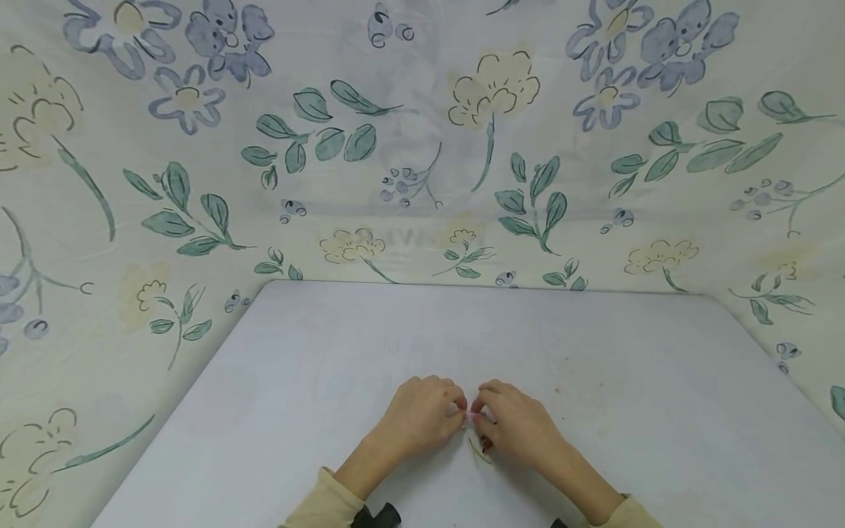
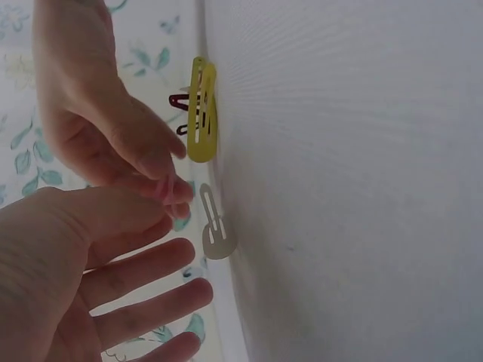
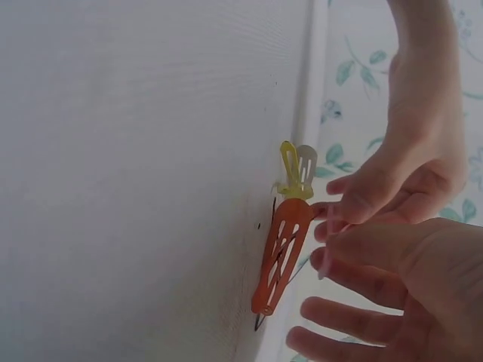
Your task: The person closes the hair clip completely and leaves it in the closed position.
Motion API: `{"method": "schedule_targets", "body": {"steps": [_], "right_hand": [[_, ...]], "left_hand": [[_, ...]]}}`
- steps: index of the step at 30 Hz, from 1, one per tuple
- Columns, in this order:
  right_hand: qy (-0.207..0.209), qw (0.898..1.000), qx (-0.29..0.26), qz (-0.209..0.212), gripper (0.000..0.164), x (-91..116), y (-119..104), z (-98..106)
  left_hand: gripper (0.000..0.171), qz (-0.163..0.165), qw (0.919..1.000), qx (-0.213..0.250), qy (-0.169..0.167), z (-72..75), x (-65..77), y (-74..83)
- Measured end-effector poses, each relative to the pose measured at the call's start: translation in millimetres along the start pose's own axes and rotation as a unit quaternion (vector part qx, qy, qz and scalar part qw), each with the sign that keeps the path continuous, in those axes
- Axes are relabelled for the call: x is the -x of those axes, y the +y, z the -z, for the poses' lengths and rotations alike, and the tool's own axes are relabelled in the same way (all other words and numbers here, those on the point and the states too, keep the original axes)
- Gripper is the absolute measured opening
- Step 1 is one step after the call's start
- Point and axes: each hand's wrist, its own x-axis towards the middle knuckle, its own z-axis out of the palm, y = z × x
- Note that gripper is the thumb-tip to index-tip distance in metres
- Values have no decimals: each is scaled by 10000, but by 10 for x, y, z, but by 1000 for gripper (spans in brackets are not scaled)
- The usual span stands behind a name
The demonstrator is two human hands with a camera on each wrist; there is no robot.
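Observation:
Thumb and fingertips of my left hand (image 1: 422, 416) pinch one side of a small pink hair clip (image 1: 471, 416). My right hand (image 1: 518, 422) pinches its other side, so the hands nearly meet. The pink clip (image 2: 167, 190) looks thin, and fingers cover much of it. Below the hands on the tabletop lie several snap hair clips. In the left wrist view these are a yellow clip (image 2: 201, 113), a pale cream clip (image 2: 217, 230) and part of a dark red clip (image 2: 179, 102). An orange clip (image 3: 282, 256) is plainest in the right wrist view.
A white tabletop (image 1: 370, 330) spreads around the hands, with a few tiny specks to the right. Behind and beside it hangs a floral cloth (image 1: 422, 242). Dark thin pieces (image 3: 259, 322) show around the orange clip.

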Motion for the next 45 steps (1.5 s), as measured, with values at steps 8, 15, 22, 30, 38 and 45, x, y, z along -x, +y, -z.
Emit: {"method": "schedule_targets", "body": {"steps": [8, 15, 22, 30, 38, 45], "right_hand": [[394, 9992, 42, -104, 8, -32, 0, 39], [600, 9981, -72, -101, 6, -35, -6, 53], [842, 9961, -248, -61, 6, -43, -2, 67], [1148, 9933, -105, 27, 7, -48, -5, 86], [1348, 9907, 3, 209, 10, -50, 23, 93], [1432, 9894, 32, 225, 10, -58, 49, 118]], "left_hand": [[6, 15, 9989, 62, 471, 30, -16, -12], [6, -51, 9970, 74, 770, 42, -19, -16], [4, -206, 9941, 1, 1062, 24, -29, -17], [6, -283, 9917, 18, 1251, 41, -34, -17], [9, -207, 9929, 4, 1169, 64, -21, -29], [10, -220, 9922, 54, 1226, 92, -26, -31]]}}
